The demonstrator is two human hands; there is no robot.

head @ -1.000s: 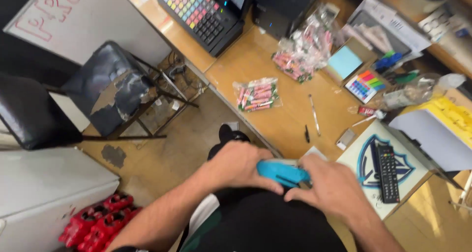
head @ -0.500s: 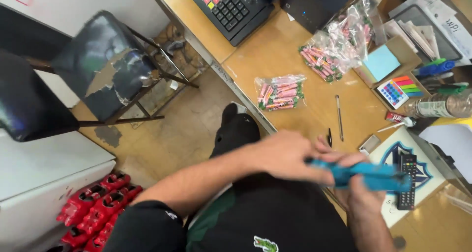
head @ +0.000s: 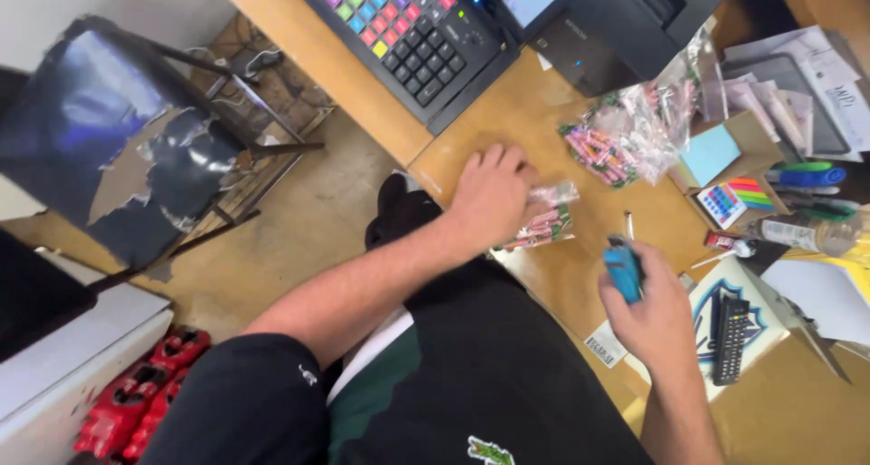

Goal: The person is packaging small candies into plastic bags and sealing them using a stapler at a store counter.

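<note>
My left hand (head: 490,194) lies palm down on a small clear bag of pink sweets (head: 544,225) on the wooden desk (head: 580,275). Its fingers cover the bag's left end. My right hand (head: 645,313) is raised above the desk's near edge and grips a blue stapler (head: 623,269), which points up and away from me. A pen (head: 628,225) lies on the desk just beyond the stapler. More clear bags of pink sweets (head: 625,134) are heaped farther back.
A keyboard with coloured keys (head: 399,30) and a black printer (head: 625,30) stand at the desk's back. Papers, markers (head: 802,175), a calculator (head: 732,340) and a bottle crowd the right. A worn black chair (head: 118,139) and red bottles (head: 145,402) sit on the floor left.
My hands have separated. The left reached forward from my lap onto the bag of sweets. The right kept the blue stapler and turned it upright. The camera view moved closer to the desk.
</note>
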